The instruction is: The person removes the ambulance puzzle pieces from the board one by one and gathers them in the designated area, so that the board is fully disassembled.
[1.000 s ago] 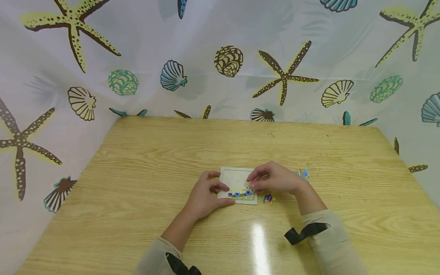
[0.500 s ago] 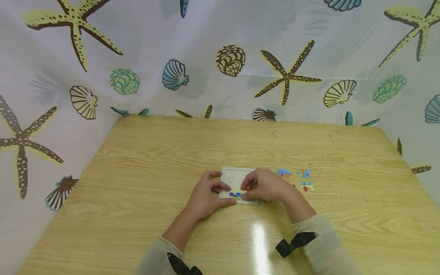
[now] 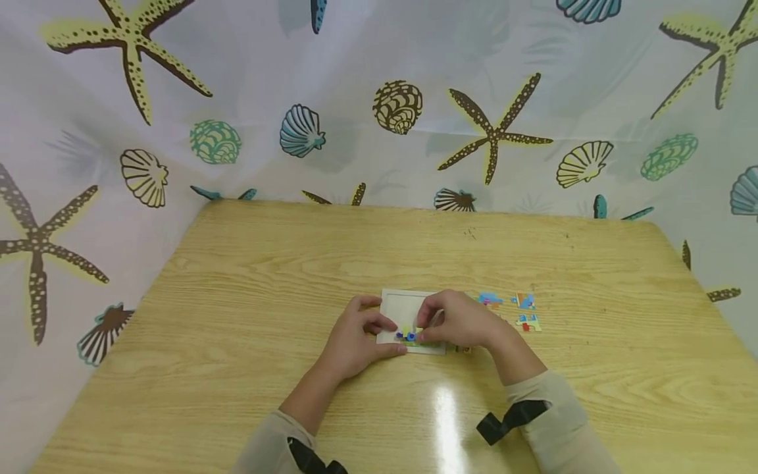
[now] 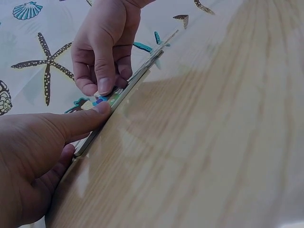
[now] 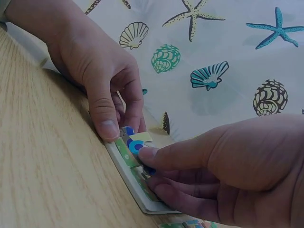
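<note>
A white puzzle tray (image 3: pixel 403 304) lies on the table, with joined jigsaw pieces (image 5: pixel 124 153) along its near side showing green ground and blue wheels. My left hand (image 3: pixel 355 336) holds the tray by its left end, the thumb on the near rim and the fingers at the far side. Over the right part of the tray, my right hand (image 3: pixel 462 319) pinches a jigsaw piece between thumb and fingers, down at the joined row. Most of that piece is hidden by the fingers; in the right wrist view a dark blue bit (image 5: pixel 149 170) shows beneath the thumb.
Right of the tray lie loose jigsaw pieces: a blue and orange one (image 3: pixel 489 299), another blue and orange one (image 3: pixel 524 301), and one with red and yellow (image 3: pixel 529 322). Another (image 3: pixel 464 349) lies partly under my right wrist. A patterned curtain (image 3: pixel 343 151) hangs behind the table.
My right hand has come left and down onto the joined row, uncovering loose pieces at the right. In the last half second it barely moves. My left hand stays on the tray.
</note>
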A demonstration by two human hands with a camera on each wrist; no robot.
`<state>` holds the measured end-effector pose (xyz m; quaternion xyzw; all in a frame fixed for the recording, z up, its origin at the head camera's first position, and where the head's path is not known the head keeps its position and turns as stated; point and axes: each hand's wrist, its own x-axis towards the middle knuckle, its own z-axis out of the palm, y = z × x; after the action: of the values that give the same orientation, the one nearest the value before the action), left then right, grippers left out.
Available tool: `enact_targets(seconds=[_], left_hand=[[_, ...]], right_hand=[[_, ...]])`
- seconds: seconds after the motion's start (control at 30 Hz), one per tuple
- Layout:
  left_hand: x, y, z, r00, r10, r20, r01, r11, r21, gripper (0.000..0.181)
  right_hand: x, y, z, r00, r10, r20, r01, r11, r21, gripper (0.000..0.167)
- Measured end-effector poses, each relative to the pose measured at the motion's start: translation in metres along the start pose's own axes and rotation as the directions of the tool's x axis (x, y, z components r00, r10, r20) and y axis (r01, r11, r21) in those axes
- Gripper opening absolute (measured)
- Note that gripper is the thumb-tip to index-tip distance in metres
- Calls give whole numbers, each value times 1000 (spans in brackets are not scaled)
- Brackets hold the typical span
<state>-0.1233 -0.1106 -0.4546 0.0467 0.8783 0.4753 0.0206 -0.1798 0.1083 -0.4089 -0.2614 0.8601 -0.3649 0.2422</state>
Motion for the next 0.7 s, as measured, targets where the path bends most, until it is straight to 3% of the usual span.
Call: enact_targets(seconds=[0.5,0.7], left_hand=[[0,2,0,1000,-7,3,7,1000,3,30],[1,0,0,1000,-11,3,11,1000,10,30]], right_hand=[[-1,9,-10,996,-64,65,49,977,206,13],[-3,14,-15,994,-42,104,11,958,286,16]])
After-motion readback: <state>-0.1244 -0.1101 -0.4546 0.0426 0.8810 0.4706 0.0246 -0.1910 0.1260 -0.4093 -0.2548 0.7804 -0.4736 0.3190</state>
